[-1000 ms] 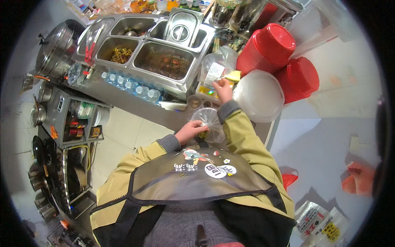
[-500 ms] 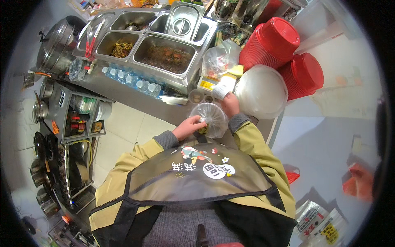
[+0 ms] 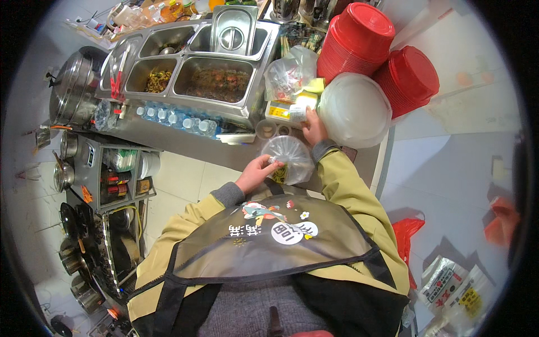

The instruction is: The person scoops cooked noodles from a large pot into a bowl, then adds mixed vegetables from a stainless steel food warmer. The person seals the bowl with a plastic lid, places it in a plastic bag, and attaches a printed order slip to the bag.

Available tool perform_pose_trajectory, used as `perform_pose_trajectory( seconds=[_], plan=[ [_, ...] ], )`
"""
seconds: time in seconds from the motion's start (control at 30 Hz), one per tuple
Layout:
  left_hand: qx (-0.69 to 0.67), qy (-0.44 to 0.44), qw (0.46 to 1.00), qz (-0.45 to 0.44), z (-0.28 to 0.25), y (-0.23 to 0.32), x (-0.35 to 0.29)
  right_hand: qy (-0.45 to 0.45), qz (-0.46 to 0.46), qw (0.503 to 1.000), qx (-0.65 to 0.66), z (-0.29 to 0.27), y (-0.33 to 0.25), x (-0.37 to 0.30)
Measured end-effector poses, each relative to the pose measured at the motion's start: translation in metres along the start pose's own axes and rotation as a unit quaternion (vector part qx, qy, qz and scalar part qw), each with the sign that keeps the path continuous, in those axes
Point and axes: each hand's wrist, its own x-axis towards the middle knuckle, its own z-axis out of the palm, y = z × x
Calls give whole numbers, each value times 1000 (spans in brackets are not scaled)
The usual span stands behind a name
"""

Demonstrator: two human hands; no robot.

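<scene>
My left hand [image 3: 257,173] pinches the gathered top of a clear plastic bag [image 3: 298,163]. The bag is wrapped round something roundish, seemingly a bowl, at the counter's near edge. My right hand [image 3: 315,130] is closed at the edge of a white printed paper slip [image 3: 297,114]. That slip lies against a small white and yellow box-shaped device [image 3: 278,110]; its fingertips partly hide the slip's edge. Two small clear cups [image 3: 266,129] stand just beyond the bag. A stack of translucent round lids [image 3: 356,115] is right of my right hand.
Tall stacks of red bowls [image 3: 359,39] rise at the back right. Steel food pans [image 3: 216,78] fill the counter's far side, with a row of water bottles [image 3: 177,119] before them. A rack with bottles [image 3: 118,177] stands at left, and plastic bags [image 3: 443,283] lie at lower right.
My right hand has moved a little away from me, taking the paper slip closer to the device. The left hand keeps its pinch on the bag. The whole view has shifted slightly.
</scene>
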Motion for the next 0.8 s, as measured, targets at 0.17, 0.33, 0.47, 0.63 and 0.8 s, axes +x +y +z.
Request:
perform_pose_trajectory(
  seconds=[0.17, 0.33, 0.47, 0.63, 0.8],
  plan=[
    [-81, 64, 995, 15, 3, 7, 6, -50, 73, 996, 29, -9, -13, 8],
    [-250, 1, 968, 25, 2, 15, 26, -93, 282, 943, 148, -30, -45, -2],
    [-302, -54, 951, -47, 5, 16, 43, -143, 221, 909, 323, -67, -78, -47],
    [-250, -79, 965, -11, 20, 29, 57, -216, 120, 924, 293, -114, -104, -52],
    [-253, -61, 965, -28, 31, 34, 55, -441, 46, 880, 169, -189, -123, -11]
  ],
)
